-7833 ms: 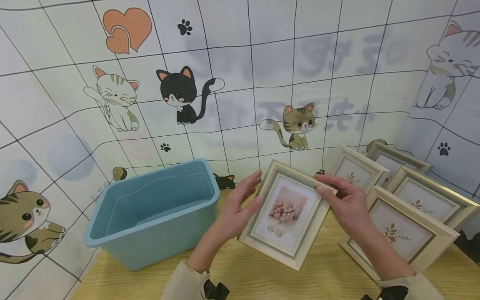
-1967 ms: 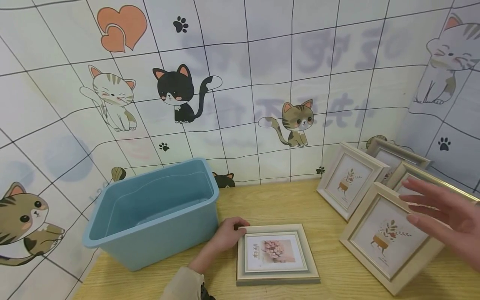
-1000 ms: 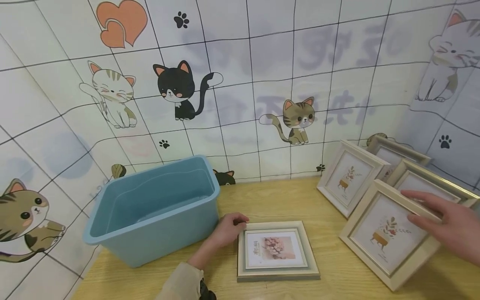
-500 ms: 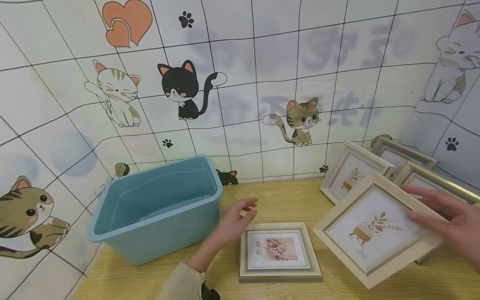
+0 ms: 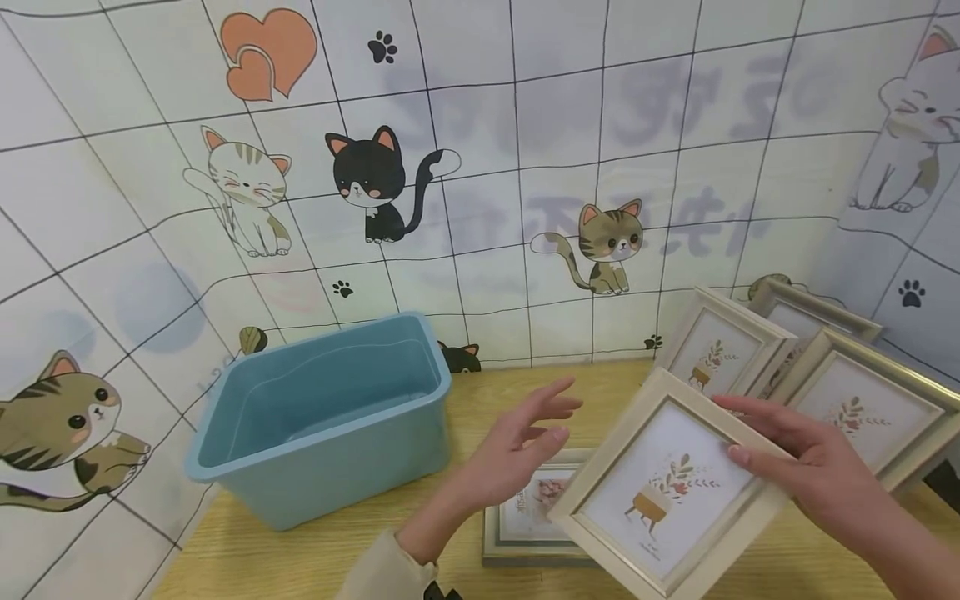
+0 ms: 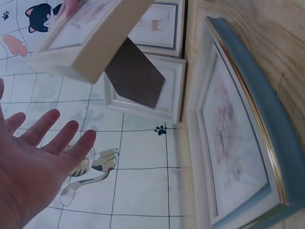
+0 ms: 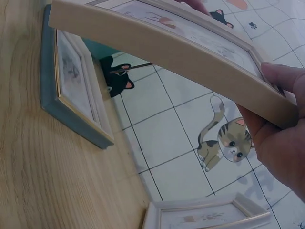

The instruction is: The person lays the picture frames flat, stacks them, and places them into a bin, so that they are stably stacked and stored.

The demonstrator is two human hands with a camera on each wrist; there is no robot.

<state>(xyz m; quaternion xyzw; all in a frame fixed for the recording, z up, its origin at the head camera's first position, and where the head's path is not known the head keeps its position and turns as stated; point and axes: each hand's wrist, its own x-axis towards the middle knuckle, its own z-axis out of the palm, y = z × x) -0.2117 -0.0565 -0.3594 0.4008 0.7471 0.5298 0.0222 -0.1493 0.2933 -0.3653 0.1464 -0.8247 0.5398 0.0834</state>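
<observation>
My right hand [image 5: 810,467] pinches the upper right edge of a cream picture frame [image 5: 667,492] with a potted-plant print, thumb on the front. The frame is tilted and held above the table; in the left wrist view a dark stand leg [image 6: 138,76] sticks out behind it. My left hand [image 5: 510,450] hovers left of that frame with fingers spread, touching nothing. Below, a second picture frame [image 5: 517,521] with a pink flower print lies flat on the table, partly hidden by the held frame. The right wrist view shows its blue-grey side [image 7: 50,71].
A blue plastic bin [image 5: 322,417] stands at the left of the wooden table [image 5: 240,550], with nothing visible inside. Several picture frames stand at the right, among them a gold-edged one [image 5: 870,408] and a cream one [image 5: 720,342]. A cat-printed wall covering [image 5: 480,208] closes the back.
After the flower-print frame was laid flat, my right hand took the front cream frame from the group and moved it left. My left hand let go of the flat frame and rose rightward.
</observation>
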